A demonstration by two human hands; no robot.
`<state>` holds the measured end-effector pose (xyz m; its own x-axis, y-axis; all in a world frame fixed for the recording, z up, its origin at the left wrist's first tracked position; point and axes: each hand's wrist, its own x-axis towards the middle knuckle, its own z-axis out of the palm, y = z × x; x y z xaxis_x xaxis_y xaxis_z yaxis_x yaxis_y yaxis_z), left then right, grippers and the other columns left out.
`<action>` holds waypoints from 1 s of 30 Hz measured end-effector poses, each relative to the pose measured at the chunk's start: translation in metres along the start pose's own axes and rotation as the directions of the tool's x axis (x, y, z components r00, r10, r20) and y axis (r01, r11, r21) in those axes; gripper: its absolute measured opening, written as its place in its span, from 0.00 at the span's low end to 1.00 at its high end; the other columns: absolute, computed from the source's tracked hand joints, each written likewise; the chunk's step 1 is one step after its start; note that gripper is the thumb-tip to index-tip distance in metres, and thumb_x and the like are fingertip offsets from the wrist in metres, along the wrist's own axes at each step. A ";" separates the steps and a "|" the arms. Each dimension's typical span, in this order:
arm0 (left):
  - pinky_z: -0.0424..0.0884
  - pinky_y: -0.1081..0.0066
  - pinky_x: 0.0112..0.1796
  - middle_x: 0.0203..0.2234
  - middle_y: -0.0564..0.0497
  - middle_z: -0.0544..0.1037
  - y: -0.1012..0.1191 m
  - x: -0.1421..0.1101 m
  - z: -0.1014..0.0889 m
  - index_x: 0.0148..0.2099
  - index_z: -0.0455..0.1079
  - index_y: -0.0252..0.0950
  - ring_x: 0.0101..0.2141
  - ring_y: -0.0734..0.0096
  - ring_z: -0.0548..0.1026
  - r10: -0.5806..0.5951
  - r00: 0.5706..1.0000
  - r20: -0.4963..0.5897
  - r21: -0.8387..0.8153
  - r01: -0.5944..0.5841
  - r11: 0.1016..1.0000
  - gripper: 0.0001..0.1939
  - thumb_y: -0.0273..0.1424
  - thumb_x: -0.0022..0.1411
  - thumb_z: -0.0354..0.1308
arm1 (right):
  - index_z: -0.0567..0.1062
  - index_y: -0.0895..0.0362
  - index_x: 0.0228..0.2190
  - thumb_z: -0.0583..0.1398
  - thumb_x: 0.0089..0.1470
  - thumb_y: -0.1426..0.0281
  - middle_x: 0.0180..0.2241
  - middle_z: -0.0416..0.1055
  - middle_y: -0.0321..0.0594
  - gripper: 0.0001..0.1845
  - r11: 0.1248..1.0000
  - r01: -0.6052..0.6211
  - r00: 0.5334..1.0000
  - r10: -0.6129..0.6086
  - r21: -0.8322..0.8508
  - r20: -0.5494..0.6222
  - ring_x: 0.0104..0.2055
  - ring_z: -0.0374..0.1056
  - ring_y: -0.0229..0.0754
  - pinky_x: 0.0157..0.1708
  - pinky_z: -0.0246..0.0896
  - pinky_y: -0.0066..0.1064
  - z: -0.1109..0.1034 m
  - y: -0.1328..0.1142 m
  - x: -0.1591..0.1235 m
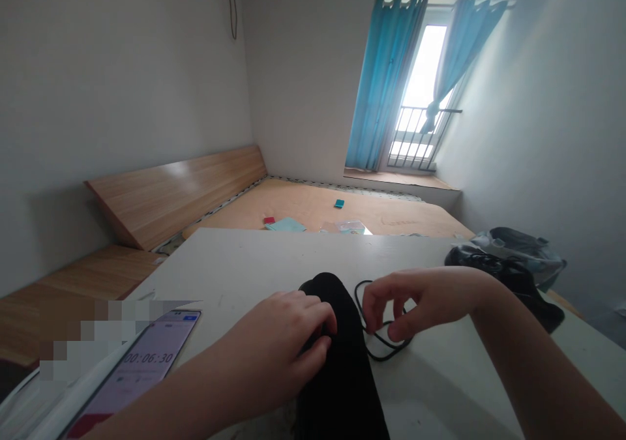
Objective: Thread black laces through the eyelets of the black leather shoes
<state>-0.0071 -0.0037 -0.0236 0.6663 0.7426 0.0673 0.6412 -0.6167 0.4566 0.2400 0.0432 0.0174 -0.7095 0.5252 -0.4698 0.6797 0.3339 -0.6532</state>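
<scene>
A long black piece with a rounded end [337, 362] lies on the white table in front of me, shaped like a shoe or an insole; its near end runs out of view. My left hand [293, 336] rests on its left side, fingers curled over the edge and thumb against the top. To the right of it a thin black cord [379, 356], like a shoelace, lies in loops. Over those loops is my right hand [411, 300], fingers bent down with fingertips at the cord and a small gap to the thumb.
A phone [147, 362] showing a timer lies at the left, partly behind my left forearm. Black laced shoe [513, 283] and a clear plastic bag [528, 251] are at the table's right edge. Beyond the white table [244, 264] is a bed [303, 195] with small items.
</scene>
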 end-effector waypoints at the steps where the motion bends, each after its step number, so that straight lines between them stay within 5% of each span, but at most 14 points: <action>1: 0.64 0.67 0.38 0.34 0.53 0.75 0.000 0.000 0.001 0.39 0.69 0.41 0.36 0.64 0.72 0.005 1.000 0.003 0.005 -0.005 1.000 0.07 0.28 0.61 0.50 | 0.71 0.55 0.53 0.63 0.51 0.57 0.52 0.72 0.46 0.29 0.988 -0.118 0.992 0.112 -0.100 -0.064 0.54 0.68 0.49 0.52 0.63 0.40 0.001 0.006 0.005; 4: 0.64 0.66 0.39 0.34 0.52 0.75 -0.001 0.003 0.003 0.39 0.69 0.40 0.36 0.64 0.72 0.007 1.000 0.008 0.021 -0.007 1.000 0.07 0.27 0.62 0.50 | 0.49 0.54 0.66 0.68 0.39 0.50 0.67 0.47 0.54 0.60 0.815 -0.493 0.865 0.420 -0.306 -0.275 0.67 0.45 0.65 0.60 0.48 0.55 0.009 0.025 0.027; 6: 0.65 0.66 0.39 0.34 0.52 0.75 -0.001 0.004 0.004 0.39 0.69 0.40 0.36 0.64 0.72 0.005 1.000 0.010 0.030 -0.005 1.000 0.08 0.28 0.62 0.49 | 0.39 0.57 0.67 0.70 0.32 0.49 0.69 0.36 0.58 0.71 0.740 -0.592 0.804 0.515 -0.321 -0.297 0.67 0.40 0.73 0.59 0.45 0.63 0.016 0.036 0.043; 11: 0.65 0.65 0.39 0.35 0.51 0.75 0.000 0.003 0.003 0.41 0.69 0.41 0.37 0.63 0.72 0.001 1.000 0.026 0.035 -0.002 0.999 0.09 0.28 0.63 0.49 | 0.38 0.54 0.67 0.71 0.27 0.50 0.68 0.42 0.54 0.74 0.763 -0.533 0.846 0.477 -0.366 -0.238 0.62 0.55 0.68 0.56 0.56 0.55 0.033 0.041 0.065; 15: 0.65 0.65 0.38 0.35 0.52 0.75 0.000 0.002 0.002 0.41 0.69 0.40 0.37 0.63 0.72 -0.005 0.999 0.032 0.034 0.004 0.999 0.08 0.28 0.63 0.49 | 0.39 0.61 0.67 0.74 0.22 0.55 0.69 0.37 0.58 0.79 0.726 -0.555 0.831 0.476 -0.405 -0.287 0.67 0.42 0.69 0.60 0.51 0.50 0.039 0.037 0.072; 19: 0.65 0.65 0.38 0.35 0.52 0.75 -0.001 0.002 0.003 0.40 0.69 0.41 0.37 0.63 0.72 -0.005 1.000 0.029 0.029 0.004 1.000 0.08 0.27 0.63 0.49 | 0.33 0.60 0.67 0.73 0.21 0.51 0.69 0.22 0.57 0.83 0.619 -0.691 0.723 0.597 -0.374 -0.347 0.68 0.27 0.73 0.60 0.45 0.60 0.032 0.045 0.074; 21: 0.65 0.65 0.39 0.35 0.52 0.75 -0.001 0.002 0.003 0.40 0.69 0.41 0.37 0.63 0.72 0.001 1.000 0.025 0.028 -0.002 1.000 0.08 0.27 0.63 0.49 | 0.31 0.59 0.66 0.73 0.23 0.49 0.69 0.21 0.56 0.82 0.564 -0.749 0.662 0.655 -0.347 -0.363 0.68 0.29 0.73 0.60 0.46 0.61 0.025 0.054 0.072; 26: 0.66 0.65 0.39 0.35 0.53 0.75 -0.001 0.002 0.005 0.40 0.69 0.41 0.38 0.63 0.72 -0.007 1.000 0.019 0.027 0.006 1.000 0.08 0.27 0.62 0.49 | 0.42 0.61 0.67 0.72 0.32 0.50 0.67 0.43 0.60 0.71 0.521 -0.795 0.606 0.707 -0.311 -0.365 0.65 0.51 0.64 0.60 0.53 0.48 0.015 0.071 0.064; 30: 0.66 0.64 0.39 0.35 0.52 0.75 -0.001 0.002 0.004 0.41 0.69 0.41 0.38 0.63 0.72 -0.016 1.000 0.021 0.029 0.016 0.999 0.08 0.28 0.63 0.49 | 0.60 0.58 0.61 0.65 0.52 0.57 0.63 0.55 0.54 0.40 0.508 -0.800 0.599 0.710 -0.319 -0.371 0.59 0.60 0.57 0.55 0.59 0.52 0.010 0.073 0.060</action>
<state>-0.0053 -0.0029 -0.0277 0.6637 0.7469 0.0409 0.6624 -0.6123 0.4317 0.2445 0.0912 -0.0646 0.1270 0.8417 -0.5248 0.9724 -0.0011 0.2335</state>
